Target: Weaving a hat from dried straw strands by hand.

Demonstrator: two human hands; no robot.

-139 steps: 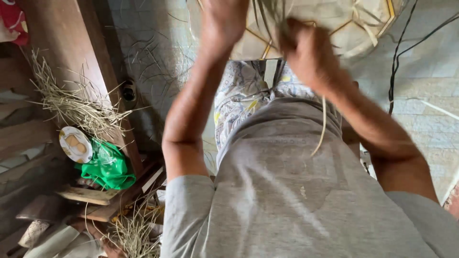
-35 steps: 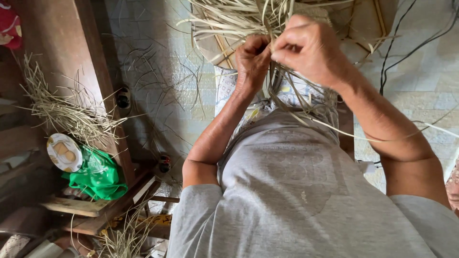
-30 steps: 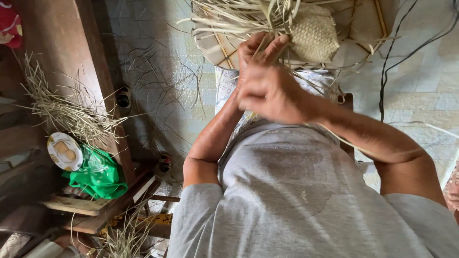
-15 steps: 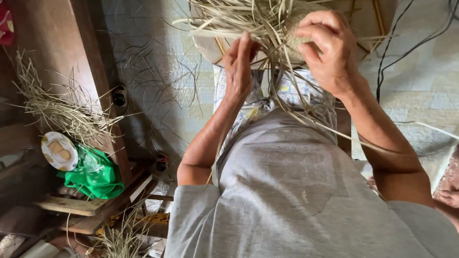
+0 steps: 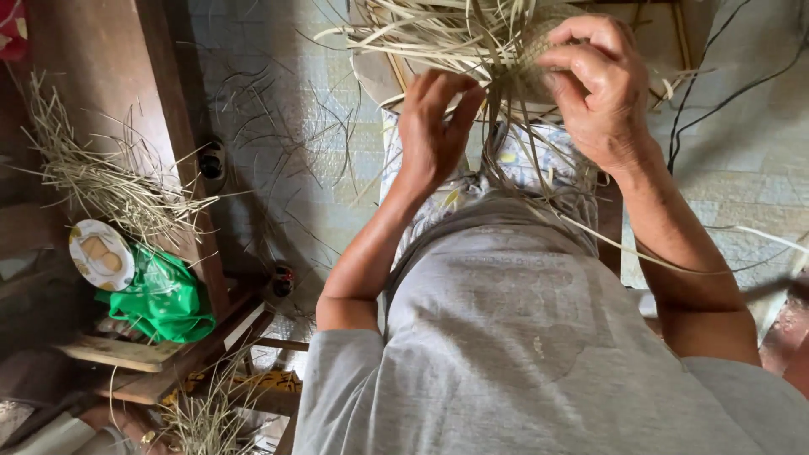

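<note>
A: Pale tiled floor [image 5: 286, 126] fills the background; a green plastic bag [image 5: 160, 299] sits at left beside a heap of loose dry straw [image 5: 101, 181].

B: Both hands work a pale half-woven straw piece [image 5: 472, 34] at top centre. Left hand [image 5: 434, 126] pinches strands with curled fingers; right hand [image 5: 598, 84] grips the woven edge.

We're in a rustic home craft workshop: pale tiled floor [image 5: 286, 126] strewn with stray fibres, a bundle of dried grass [image 5: 101, 181] heaped on rough wooden shelving [image 5: 126, 358], a green plastic bag [image 5: 160, 295] tucked there, and black cables [image 5: 725, 84] trailing across the floor.
</note>
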